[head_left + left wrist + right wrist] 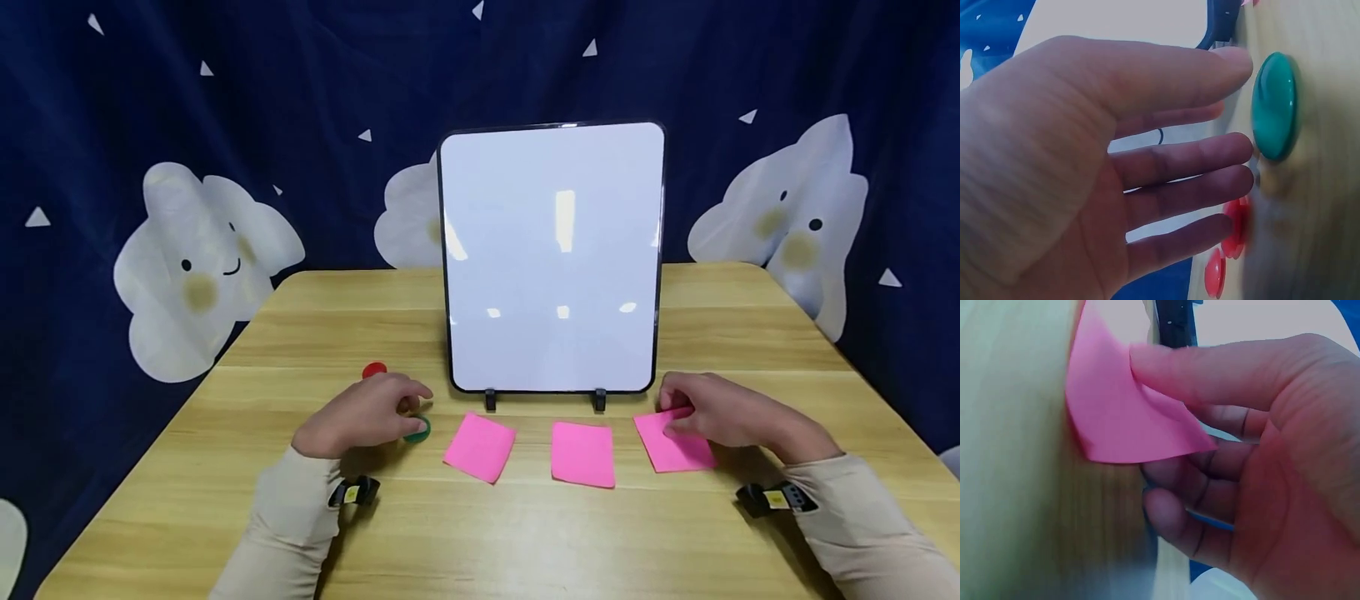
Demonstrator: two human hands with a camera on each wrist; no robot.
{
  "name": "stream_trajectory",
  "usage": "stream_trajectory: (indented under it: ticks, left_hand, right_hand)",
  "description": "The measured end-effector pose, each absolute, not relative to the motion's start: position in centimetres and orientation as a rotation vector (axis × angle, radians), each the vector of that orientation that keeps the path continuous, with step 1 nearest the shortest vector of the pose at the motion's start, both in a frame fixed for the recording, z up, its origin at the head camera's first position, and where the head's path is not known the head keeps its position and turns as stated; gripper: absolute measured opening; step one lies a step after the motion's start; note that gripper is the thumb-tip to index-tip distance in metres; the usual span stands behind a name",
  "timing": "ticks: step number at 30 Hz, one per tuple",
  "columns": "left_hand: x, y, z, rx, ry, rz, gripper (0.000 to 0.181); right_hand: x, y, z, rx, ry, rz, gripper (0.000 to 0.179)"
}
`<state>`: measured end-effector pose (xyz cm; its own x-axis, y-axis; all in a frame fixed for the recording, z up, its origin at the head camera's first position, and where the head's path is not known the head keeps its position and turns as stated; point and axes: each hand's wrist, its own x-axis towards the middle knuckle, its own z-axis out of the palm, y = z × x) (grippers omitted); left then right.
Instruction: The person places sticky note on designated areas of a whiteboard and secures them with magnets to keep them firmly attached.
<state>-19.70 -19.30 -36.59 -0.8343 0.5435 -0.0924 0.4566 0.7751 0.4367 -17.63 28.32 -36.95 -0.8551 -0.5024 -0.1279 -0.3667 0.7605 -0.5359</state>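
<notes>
My left hand point(373, 414) reaches over the table with its thumb and fingers apart. Its fingertips are right at a glossy round green magnet point(1275, 106) lying on the wood, which the thumb partly overlaps in the head view. Beyond the fingers, several red magnets point(1214, 273) show in the left wrist view. On the other side, my right hand point(723, 410) pinches a pink sticky note point(1116, 419) by its edge, thumb on top. That edge bends up between thumb and fingers, while the rest of the note point(686, 454) lies low over the table.
A black-framed whiteboard point(555, 267) stands upright at the back middle on two small black feet point(600, 400). In front of it lie two more pink sticky notes, one tilted point(480, 448) and one straighter point(582, 454). Behind the table point(525, 542) hangs a dark blue cloud-patterned curtain point(330, 67).
</notes>
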Motion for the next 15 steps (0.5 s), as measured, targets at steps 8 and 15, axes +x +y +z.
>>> stream_trajectory:
  ticks: [8, 15]
  left_hand:
    - [-19.48, -19.55, -36.44, 0.706, 2.736, 0.588, 0.040]
    - [-19.40, -19.31, -36.47, 0.652, 2.710, 0.593, 0.041]
  right_hand:
    - [-18.16, 28.88, -37.72, -0.716, 2.694, -0.892, 0.011]
    - [-18.11, 28.85, -37.84, -0.605, 2.713, -1.101, 0.007]
